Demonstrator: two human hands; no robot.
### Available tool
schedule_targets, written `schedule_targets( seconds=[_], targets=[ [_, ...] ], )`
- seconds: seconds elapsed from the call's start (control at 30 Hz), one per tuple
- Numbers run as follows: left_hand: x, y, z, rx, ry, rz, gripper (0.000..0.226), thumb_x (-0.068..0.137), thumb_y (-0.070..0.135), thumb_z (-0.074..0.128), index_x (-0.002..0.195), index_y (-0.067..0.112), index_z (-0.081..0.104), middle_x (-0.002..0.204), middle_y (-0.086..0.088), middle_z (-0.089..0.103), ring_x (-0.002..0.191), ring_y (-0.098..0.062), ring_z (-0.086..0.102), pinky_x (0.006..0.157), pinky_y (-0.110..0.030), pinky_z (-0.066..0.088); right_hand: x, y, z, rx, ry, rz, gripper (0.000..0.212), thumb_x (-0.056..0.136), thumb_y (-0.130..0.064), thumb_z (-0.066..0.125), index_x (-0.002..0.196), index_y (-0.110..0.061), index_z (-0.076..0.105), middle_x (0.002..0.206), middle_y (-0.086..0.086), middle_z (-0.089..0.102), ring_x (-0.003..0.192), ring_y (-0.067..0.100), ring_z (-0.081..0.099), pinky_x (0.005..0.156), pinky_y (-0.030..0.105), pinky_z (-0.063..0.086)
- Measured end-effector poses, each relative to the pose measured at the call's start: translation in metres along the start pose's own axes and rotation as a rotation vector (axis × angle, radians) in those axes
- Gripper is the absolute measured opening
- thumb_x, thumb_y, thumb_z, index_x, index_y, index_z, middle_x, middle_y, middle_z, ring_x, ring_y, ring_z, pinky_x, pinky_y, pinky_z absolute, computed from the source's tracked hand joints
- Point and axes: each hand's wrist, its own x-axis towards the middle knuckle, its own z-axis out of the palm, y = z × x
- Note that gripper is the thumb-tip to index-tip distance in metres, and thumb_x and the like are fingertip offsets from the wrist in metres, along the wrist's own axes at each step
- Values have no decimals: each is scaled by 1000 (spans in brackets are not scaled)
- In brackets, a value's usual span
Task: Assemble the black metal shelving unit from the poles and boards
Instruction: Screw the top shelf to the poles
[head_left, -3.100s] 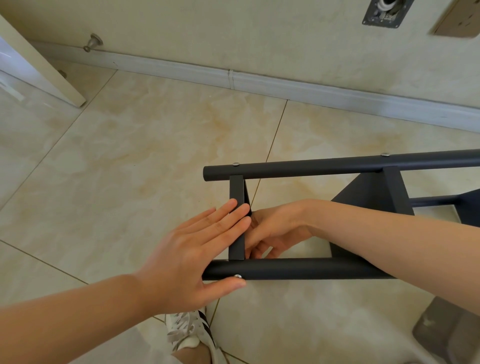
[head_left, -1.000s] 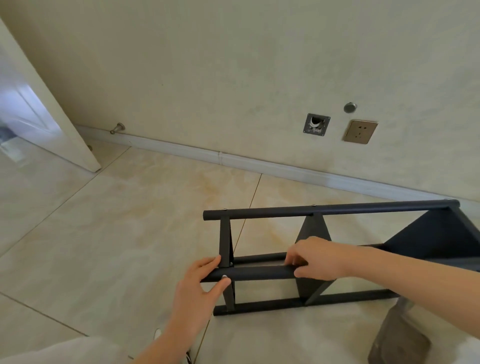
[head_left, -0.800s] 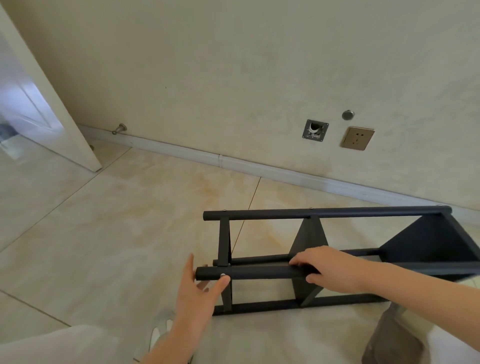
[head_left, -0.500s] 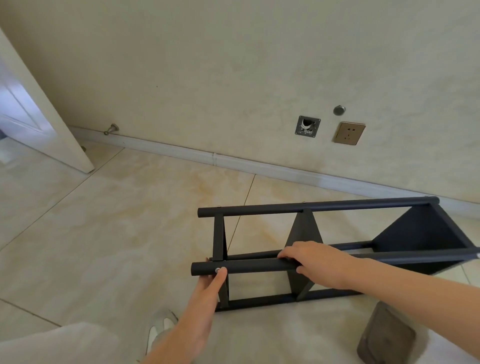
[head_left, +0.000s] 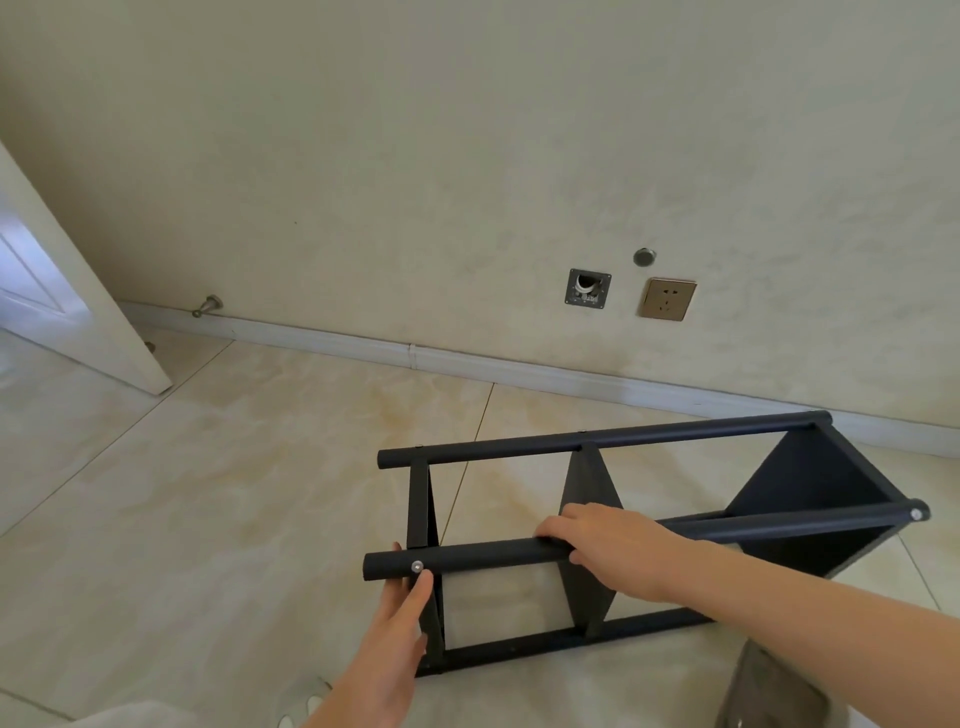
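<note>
Shelving unit (head_left: 623, 438) lies on its side on the tiled floor (head_left: 208, 519), near the wall, with its long poles running left to right. By appearance the frame is fully joined.

Boards: a wide end board (head_left: 810, 483) closes the right end, a middle board (head_left: 589, 480) crosses the centre, and a narrow board (head_left: 418, 499) stands at the left end. All look like thin sheet metal. Expect them to be stiff across the face but liable to flex or dent at the edges. The edges may be sharp, so do not lift by them.

Poles: the near upper pole (head_left: 493, 556) is a round, smooth-painted tube. Judge it rigid and the correct place to take hold. The finish is likely slippery, so wrap the fingers fully round it. Hold close to a board joint, where the frame resists twisting best.

Weight: probably moderate for one person. Use two hands, spaced apart, to prevent the frame from racking.

Right hand (head_left: 597, 545): fingers are draped over the near upper pole beside the middle board, thumb beneath, closed round the tube.

Left hand (head_left: 395, 639): it cups the left end of the same pole from below, fingers behind, thumb on the near side.

Screw head (head_left: 416, 566): it sits just above the left thumb tip. Whether it is fully tight cannot be told.
</note>
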Motion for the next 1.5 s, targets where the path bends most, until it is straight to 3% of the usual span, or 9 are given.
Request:
schedule_targets(
  seconds=[0.27, 0.47, 0.63, 0.87, 1.0, 1.13, 1.23, 1.4, 1.5],
  targets=[
    [-2, 33, 20, 47, -29, 82, 68, 102, 15, 53, 154, 44, 21, 162, 11, 26, 153, -21, 14, 124, -48, 6, -5, 10, -17, 9, 130, 31, 42, 103, -15, 46, 141, -31, 39, 124, -3, 52, 106, 14, 52, 79, 23, 44],
    [-7, 81, 47, 240, 9, 272, 56, 101, 17, 55, 150, 35, 35, 153, 9, 41, 149, -25, 25, 121, -52, 15, -7, 23, -44, -6, 335, 142, 54, 98, -7, 50, 141, -36, 36, 129, -7, 53, 113, 15, 53, 99, 31, 43],
    [-24, 125, 73, 250, -41, 332, 30, 98, 29, 60, 112, 54, 54, 108, 37, 48, 127, -7, 33, 119, -50, 17, -8, 31, -70, 89, 445, 243, 57, 100, -2, 45, 143, -37, 35, 138, -6, 49, 121, 19, 50, 107, 39, 41],
    [-41, 176, 98, 226, -62, 438, 27, 91, 39, 65, 114, 52, 60, 113, 34, 57, 122, -2, 39, 116, -43, 21, -11, 25, -92, 202, 534, 272, 62, 101, 1, 43, 150, -35, 30, 149, -4, 39, 134, 25, 39, 116, 46, 33],
    [-51, 208, 119, 270, -61, 515, 21, 92, 43, 66, 112, 50, 63, 117, 27, 61, 125, -7, 44, 118, -47, 23, -18, 23, -104, 287, 638, 281, 58, 102, -2, 43, 149, -35, 33, 145, -4, 44, 126, 25, 47, 108, 39, 43],
    [-61, 235, 148, 320, -76, 629, 26, 91, 45, 68, 117, 42, 68, 118, 22, 67, 120, -4, 51, 112, -39, 27, -31, 23, -114, 416, 765, 314, 51, 103, -5, 43, 148, -29, 39, 138, -2, 51, 119, 17, 54, 102, 27, 44],
    [-67, 252, 174, 398, -95, 705, 24, 91, 45, 68, 115, 43, 69, 116, 25, 67, 118, -3, 52, 103, -35, 29, -41, 22, -119, 561, 837, 374, 46, 103, -10, 44, 146, -29, 43, 137, -3, 53, 123, 17, 54, 107, 30, 42],
    [-73, 274, 211, 459, -111, 838, 7, 90, 36, 71, 96, 37, 74, 85, 33, 70, 80, 21, 61, 80, -18, 37, -52, 22, -123, 762, 896, 397, 43, 103, -11, 47, 141, -31, 48, 122, -18, 54, 124, 13, 54, 109, 32, 39],
    [-73, 280, 224, 520, -43, 884, 10, 87, 45, 71, 93, 37, 74, 85, 31, 71, 91, 8, 65, 92, -28, 43, -54, 19, -123, 868, 871, 389, 40, 101, -9, 51, 135, -30, 50, 119, -19, 54, 120, 10, 56, 109, 35, 40]
  ],
)
